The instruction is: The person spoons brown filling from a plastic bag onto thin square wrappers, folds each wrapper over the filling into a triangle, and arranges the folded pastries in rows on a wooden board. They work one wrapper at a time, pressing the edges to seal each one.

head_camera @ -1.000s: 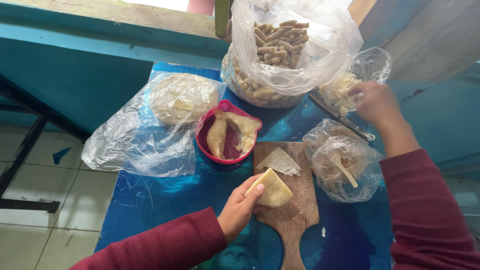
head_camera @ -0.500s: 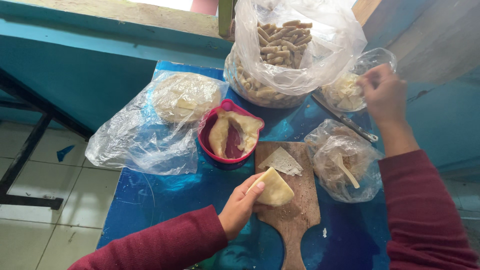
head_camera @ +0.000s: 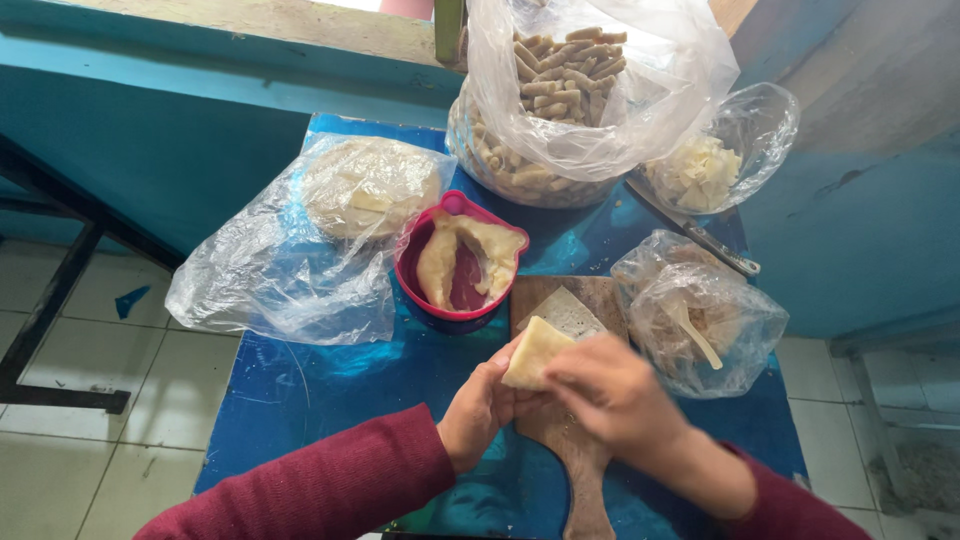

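Observation:
My left hand (head_camera: 482,405) and my right hand (head_camera: 612,392) meet over a wooden cutting board (head_camera: 568,470) on a blue table (head_camera: 330,385). Both hands hold a pale yellow dough wrapper (head_camera: 535,352) between their fingers. Another flat wrapper (head_camera: 567,310) lies on the board just beyond it. A red bowl (head_camera: 450,300) with pale dough paste stands behind the board to the left.
A large clear bag of rolled sticks (head_camera: 560,100) stands at the back. A clear bag of round wrappers (head_camera: 340,215) lies at the left. Two smaller bags (head_camera: 715,165) (head_camera: 700,320) sit at the right, one with a spoon. A knife (head_camera: 700,235) lies between them.
My right hand has come back from the small bag at the back right to the board and now grips the wrapper together with my left hand.

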